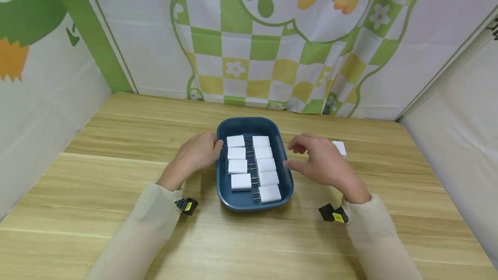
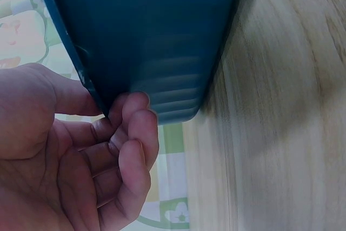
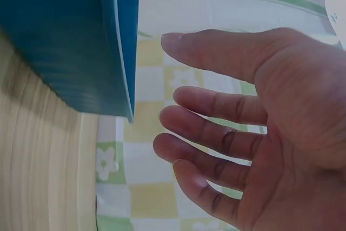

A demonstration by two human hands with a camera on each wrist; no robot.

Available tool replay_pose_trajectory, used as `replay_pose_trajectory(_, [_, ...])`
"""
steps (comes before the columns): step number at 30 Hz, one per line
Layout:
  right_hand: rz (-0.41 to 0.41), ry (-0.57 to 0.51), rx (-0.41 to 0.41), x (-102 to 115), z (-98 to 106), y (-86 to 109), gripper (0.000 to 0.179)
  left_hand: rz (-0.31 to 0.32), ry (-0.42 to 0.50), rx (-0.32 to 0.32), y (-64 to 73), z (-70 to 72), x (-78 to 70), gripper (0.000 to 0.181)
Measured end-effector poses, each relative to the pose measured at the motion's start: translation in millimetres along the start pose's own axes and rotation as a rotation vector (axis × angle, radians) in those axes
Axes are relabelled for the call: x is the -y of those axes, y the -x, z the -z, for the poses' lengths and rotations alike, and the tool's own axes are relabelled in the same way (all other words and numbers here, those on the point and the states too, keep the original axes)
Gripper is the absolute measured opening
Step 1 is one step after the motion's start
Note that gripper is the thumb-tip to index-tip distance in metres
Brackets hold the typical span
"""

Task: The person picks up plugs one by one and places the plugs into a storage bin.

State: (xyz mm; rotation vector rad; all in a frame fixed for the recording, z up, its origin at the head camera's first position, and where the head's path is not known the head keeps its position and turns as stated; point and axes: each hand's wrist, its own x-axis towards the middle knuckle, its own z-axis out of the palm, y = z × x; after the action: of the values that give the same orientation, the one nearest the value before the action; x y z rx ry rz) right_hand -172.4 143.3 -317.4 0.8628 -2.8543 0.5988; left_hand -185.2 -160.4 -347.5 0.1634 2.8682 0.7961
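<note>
A dark blue plastic tub [image 1: 254, 206] stands on the table with several white plug chargers in two columns, their metal prongs turned toward the middle. My left hand [image 1: 199, 151] pinches the tub's left rim; in the left wrist view the thumb [image 2: 75, 97] lies inside and curled fingers sit under the rim. My right hand [image 1: 320, 159] hovers just off the tub's right side, holding nothing. Its thumb and fingers are spread apart in the right wrist view, clear of the tub wall [image 3: 116, 52]. One more white charger [image 1: 339, 148] lies on the table behind the right hand.
The wooden table [image 1: 116, 219] spreads around the tub on all sides. A patterned green, yellow and white curtain [image 1: 264, 51] hangs along the back edge. White cloth walls [image 1: 459, 77] rise at left and right. Each wrist carries a small black camera strap [image 1: 188, 206].
</note>
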Motion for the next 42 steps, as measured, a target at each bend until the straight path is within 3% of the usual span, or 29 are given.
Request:
replay_pose_trajectory(7, [-0.053,-0.022,-0.010,-16,6,2.1,0.030,-0.009,-0.010,-0.005,-0.1,0.4,0.0,0.042])
replay_pose_trajectory(23, [-0.232,0.000,0.050,-63,11,5.0,0.037,-0.001,-0.003,0.001,0.7,-0.1,0.0,0.041])
replay_pose_trajectory(34, [-0.331,0.040,0.007,-93,7,11.5,0.041,-0.010,-0.002,-0.002,0.6,0.6,-0.2,0.041])
replay_pose_trajectory(42, [-0.453,0.056,-0.070,-108,1,14.2,0.048,-0.035,0.001,-0.008,0.5,1.3,0.3,0.042])
